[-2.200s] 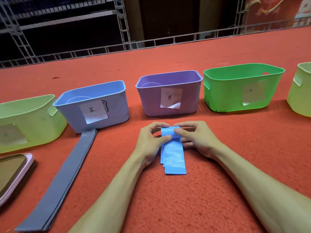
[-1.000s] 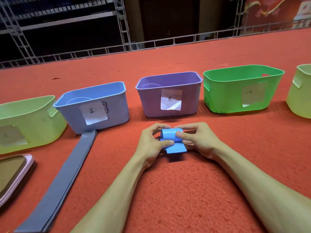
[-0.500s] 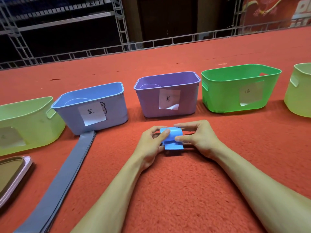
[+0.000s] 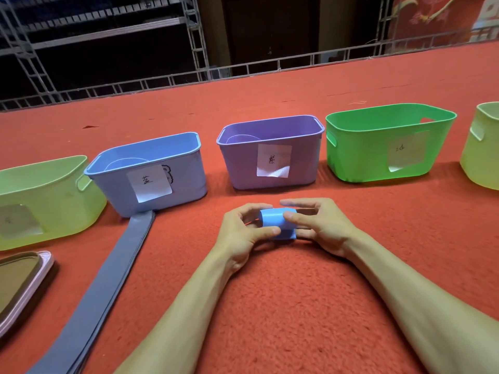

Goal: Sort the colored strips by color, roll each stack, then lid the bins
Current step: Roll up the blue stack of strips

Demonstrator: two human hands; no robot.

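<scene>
Step in hand: rolling the blue stack. The blue roll is low over the red carpet, in front of the purple bin; I cannot tell whether it touches the pile. The left hand and right hand each have a closed grip on it, thumbs pressed on the near face and fingers curled behind. A short flap hangs at the lower edge, so the coil looks nearly wound but not finished.

Next move, as I judge it: wind in the flap, keep the pinch tight so the coil cannot spring open, then carry it to the blue bin, which has no lid on.

Materials:
- The strips are thin, smooth and pliant, probably springy.
- The grey strip stack lies long, flat and unrolled, its far end at the blue bin's base.
- The bins are thin moulded plastic with rounded corners and paper labels; the green bin has cut-out handles.
- The carpet has a short, nubby pile.
- A pink-rimmed lid lies flat at far left.
</scene>
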